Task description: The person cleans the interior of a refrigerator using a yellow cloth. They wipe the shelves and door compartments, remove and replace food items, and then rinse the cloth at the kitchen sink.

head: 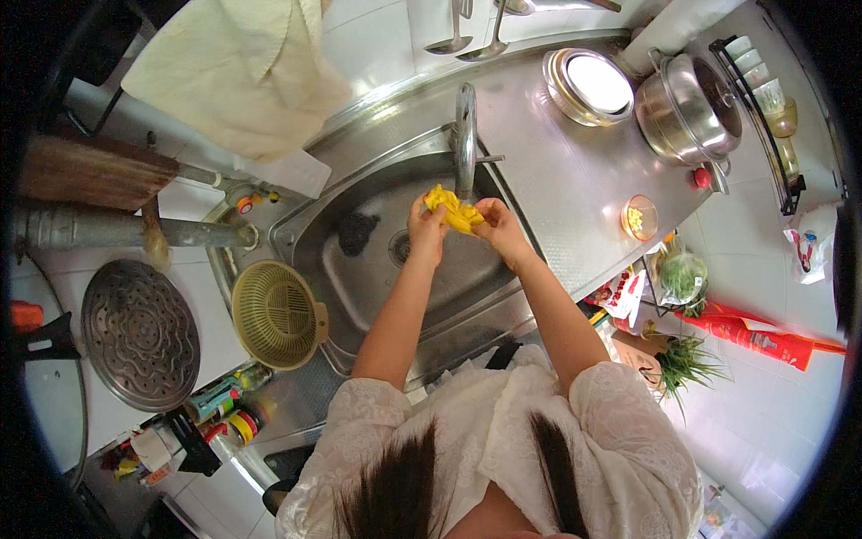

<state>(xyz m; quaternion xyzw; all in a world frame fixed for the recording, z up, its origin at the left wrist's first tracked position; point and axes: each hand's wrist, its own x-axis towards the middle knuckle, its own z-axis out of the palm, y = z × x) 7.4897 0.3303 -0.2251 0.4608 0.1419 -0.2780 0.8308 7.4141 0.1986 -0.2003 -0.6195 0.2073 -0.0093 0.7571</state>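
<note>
A crumpled yellow cloth (455,211) is stretched between my two hands over the stainless steel sink (444,269). My left hand (427,229) pinches its left end, and my right hand (500,228) grips the right end. Directly above the cloth hangs the spout of the chrome faucet (466,135); whether water runs from it I cannot tell. In the basin, left of my hands, lies a dark scouring pad (357,233). The round drain (400,248) shows just left of my left forearm.
A yellow plastic colander (277,315) rests at the sink's left rim. On the right counter stand stacked bowls (592,87), a lidded steel pot (687,111) and a small glass bowl (638,217) with yellow pieces. A cream towel (249,74) hangs at upper left.
</note>
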